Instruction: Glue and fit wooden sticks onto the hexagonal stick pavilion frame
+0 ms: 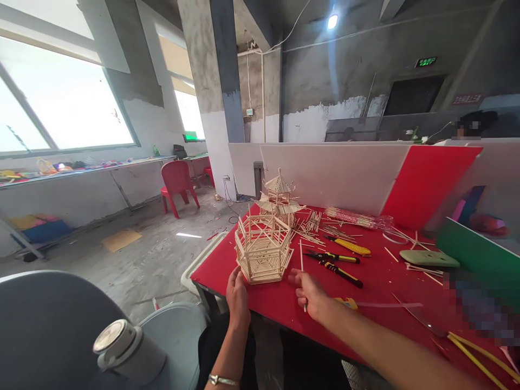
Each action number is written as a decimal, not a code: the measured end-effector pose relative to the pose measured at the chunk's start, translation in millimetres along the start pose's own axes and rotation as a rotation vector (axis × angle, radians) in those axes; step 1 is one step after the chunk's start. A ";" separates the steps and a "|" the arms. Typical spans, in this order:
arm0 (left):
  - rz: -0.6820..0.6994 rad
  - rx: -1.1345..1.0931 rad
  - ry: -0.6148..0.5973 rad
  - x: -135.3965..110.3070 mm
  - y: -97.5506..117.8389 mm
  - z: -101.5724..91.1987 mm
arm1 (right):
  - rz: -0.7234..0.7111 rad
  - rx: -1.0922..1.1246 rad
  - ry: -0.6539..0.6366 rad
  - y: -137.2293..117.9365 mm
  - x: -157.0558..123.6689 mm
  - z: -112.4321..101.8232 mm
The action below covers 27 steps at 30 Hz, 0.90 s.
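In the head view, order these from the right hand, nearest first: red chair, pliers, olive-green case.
1. Pliers: just beyond the right hand, rightward.
2. Olive-green case: farther right, on the table.
3. Red chair: far left, beyond the table.

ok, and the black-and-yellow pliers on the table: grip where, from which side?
I'd take the pliers around both handles, from the right and slightly above: the handles splay apart toward that side, the narrow jaws point left, and the tool appears to lie flat.
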<state>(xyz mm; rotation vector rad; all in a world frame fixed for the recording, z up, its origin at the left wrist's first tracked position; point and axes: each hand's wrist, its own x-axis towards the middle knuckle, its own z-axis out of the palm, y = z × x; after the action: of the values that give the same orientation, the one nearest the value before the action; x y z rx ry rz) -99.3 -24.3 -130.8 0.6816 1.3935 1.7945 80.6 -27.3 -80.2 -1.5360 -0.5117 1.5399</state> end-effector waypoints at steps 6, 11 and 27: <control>0.187 0.097 0.124 -26.1 21.2 -8.2 | -0.456 -0.143 -0.016 -32.1 -30.7 -55.2; 0.139 -0.017 -0.100 -46.5 73.6 -2.0 | -1.148 -0.698 -0.117 -50.0 -55.3 -71.1; 0.615 0.303 -0.142 3.5 133.4 7.2 | -1.823 -1.015 0.244 -102.0 -19.4 -25.7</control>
<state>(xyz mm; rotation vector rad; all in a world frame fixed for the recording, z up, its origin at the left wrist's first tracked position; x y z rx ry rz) -127.2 -34.1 -0.5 1.4987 1.4715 1.9424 131.4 4.0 8.5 -0.9864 -1.9397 -0.4220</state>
